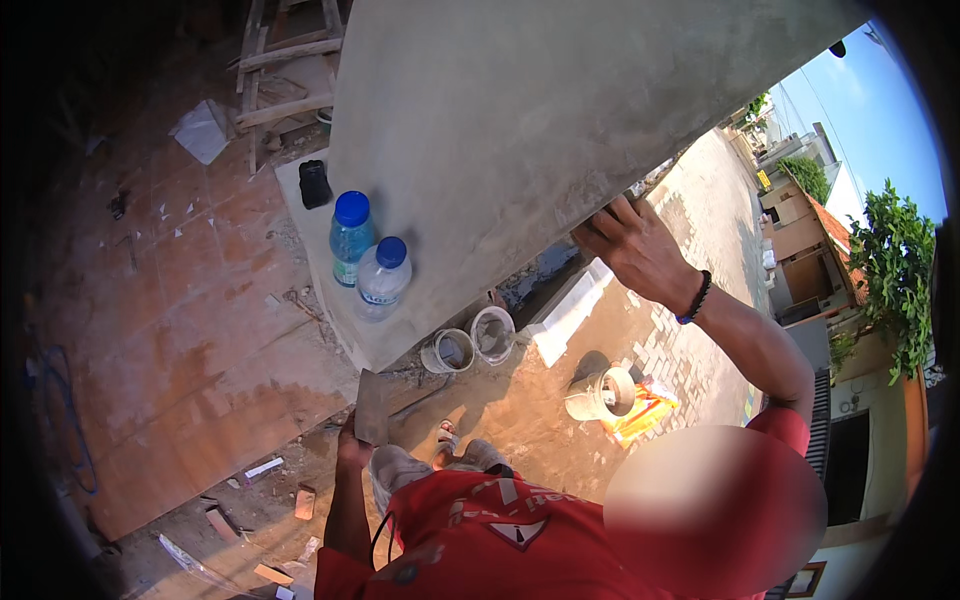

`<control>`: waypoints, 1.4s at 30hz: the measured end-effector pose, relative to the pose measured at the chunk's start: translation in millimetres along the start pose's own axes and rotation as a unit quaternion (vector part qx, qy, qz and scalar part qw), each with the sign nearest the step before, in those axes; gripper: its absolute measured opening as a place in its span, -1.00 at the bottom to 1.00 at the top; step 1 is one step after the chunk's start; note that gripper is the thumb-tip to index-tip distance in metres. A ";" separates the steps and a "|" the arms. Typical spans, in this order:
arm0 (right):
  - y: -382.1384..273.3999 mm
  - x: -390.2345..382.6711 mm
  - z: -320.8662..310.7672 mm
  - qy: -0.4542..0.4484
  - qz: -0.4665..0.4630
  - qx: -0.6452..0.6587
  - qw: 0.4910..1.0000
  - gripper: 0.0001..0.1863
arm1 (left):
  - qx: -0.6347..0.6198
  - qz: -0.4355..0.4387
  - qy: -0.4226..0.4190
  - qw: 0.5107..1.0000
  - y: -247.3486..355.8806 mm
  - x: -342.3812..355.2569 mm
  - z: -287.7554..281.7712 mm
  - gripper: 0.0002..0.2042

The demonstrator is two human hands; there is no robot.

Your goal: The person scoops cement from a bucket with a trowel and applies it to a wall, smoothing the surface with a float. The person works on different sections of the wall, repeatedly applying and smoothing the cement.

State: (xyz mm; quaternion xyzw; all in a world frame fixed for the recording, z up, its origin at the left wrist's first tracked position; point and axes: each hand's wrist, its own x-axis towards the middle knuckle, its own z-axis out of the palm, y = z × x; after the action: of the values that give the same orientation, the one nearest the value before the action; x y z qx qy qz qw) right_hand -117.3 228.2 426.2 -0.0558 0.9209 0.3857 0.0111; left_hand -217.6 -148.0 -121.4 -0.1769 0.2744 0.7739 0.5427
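Observation:
A large grey cement-rendered wall [500, 110] fills the upper middle, its right edge running diagonally. My right hand [632, 245], with a dark beaded bracelet [696, 298] at its wrist, is closed on that edge with the fingers bent; their tips are partly hidden. Low on the left, my left hand [354, 446] grips a plastering trowel [372, 408], its flat rectangular face showing and its handle hidden. On the pale ledge [345, 325] at the wall's foot stand two plastic bottles with blue caps, one bluish [351, 245] and one clear [382, 285]. Beside them lies a black object [314, 184].
Two small buckets, one [447, 351] beside the other [492, 335], stand near the ledge's corner. Farther right are a cream bucket [602, 394] and an orange-yellow bag [645, 410]. Broken bricks [304, 503] litter the ground at lower left. A wooden frame [290, 55] stands beyond the tiled floor [190, 330].

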 end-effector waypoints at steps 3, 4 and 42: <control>14.6 1.7 -8.6 -0.019 -0.006 -0.034 0.999 -0.69 | -0.008 0.007 -0.003 1.000 -4.8 -2.4 -1.5 -0.69; 21.0 1.0 -16.2 -0.027 -0.004 -0.036 0.999 -0.69 | -0.011 0.005 -0.002 1.000 -4.2 -4.9 -1.2 -0.69; -25.7 -8.2 177.0 0.454 0.612 0.484 0.430 -0.59 | -0.056 0.040 0.067 0.995 7.1 -50.9 -5.9 -0.68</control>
State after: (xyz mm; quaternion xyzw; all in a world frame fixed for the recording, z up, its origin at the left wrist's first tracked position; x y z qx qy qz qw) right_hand -110.2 337.0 284.1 0.3696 0.6219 -0.2986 -0.6225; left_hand -206.7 -191.2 -95.3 -0.2474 0.2734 0.7957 0.4806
